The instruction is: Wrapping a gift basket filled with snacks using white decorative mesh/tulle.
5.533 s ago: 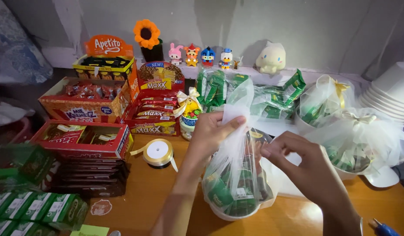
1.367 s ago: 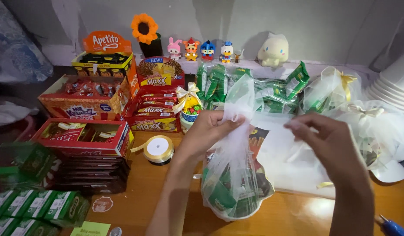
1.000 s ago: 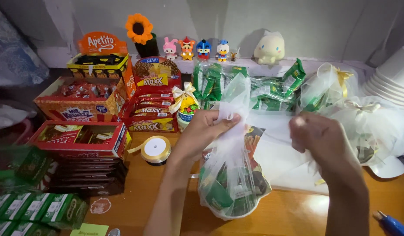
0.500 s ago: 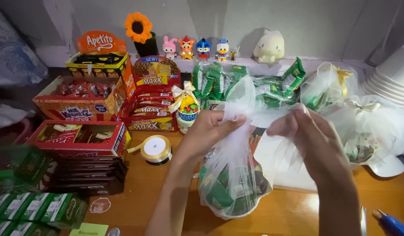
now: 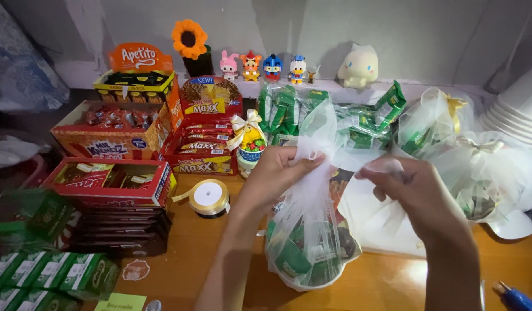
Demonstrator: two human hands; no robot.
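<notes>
A person wraps a bowl of green snack packets [image 5: 303, 259] in sheer white netting [image 5: 312, 190] at a wooden table [image 5: 202, 253] crowded with sweets. The bundle stands directly below and between the hands, close to the body, its long axis running upright from the bowl on the table to the gathered neck of fabric above.

The left hand [image 5: 277, 173] is the nearer of the two to that neck: its fingers are closed tight around the bunched netting, pinching it together just above the packets, with a loose ruff of fabric rising over the knuckles. The right hand [image 5: 418, 193] sits off to the right at about the same height, a little apart from the neck, fingers curled together around a loose fold of the same netting that trails toward the bundle; whether it also pinches a ribbon cannot be told from this angle.

A spool of gold ribbon [image 5: 209, 197] lies flat on the table to the left of the left forearm, near but untouched. Two finished bundles tied with gold bows [image 5: 461, 144] stand to the right behind the right hand, beside a stack of white bowls [image 5: 516, 112]. Open boxes of chocolate bars [image 5: 113, 181] fill the left side, and a row of small toy figures [image 5: 263, 66] lines the ledge at the back wall.
</notes>
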